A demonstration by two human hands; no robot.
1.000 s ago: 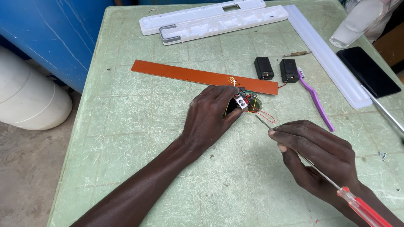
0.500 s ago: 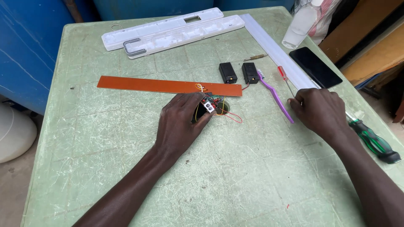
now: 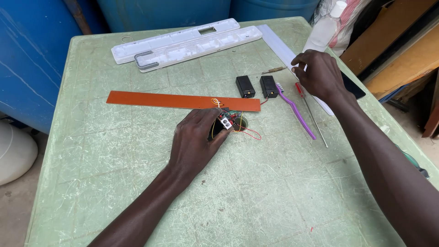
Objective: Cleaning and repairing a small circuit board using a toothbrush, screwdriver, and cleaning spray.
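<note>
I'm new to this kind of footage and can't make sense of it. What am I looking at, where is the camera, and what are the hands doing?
The camera sits on a person's head and looks down at their own two bare hands over a green table. The left hand presses down on a small circuit board with red and green wires, next to a long orange strip. The right hand reaches to the far side, its fingers at a long white bar, above a red-handled screwdriver; I cannot tell whether it grips anything. Also lying there: two small black boxes, a purple toothbrush, a white lamp housing and a clear bottle.
</note>
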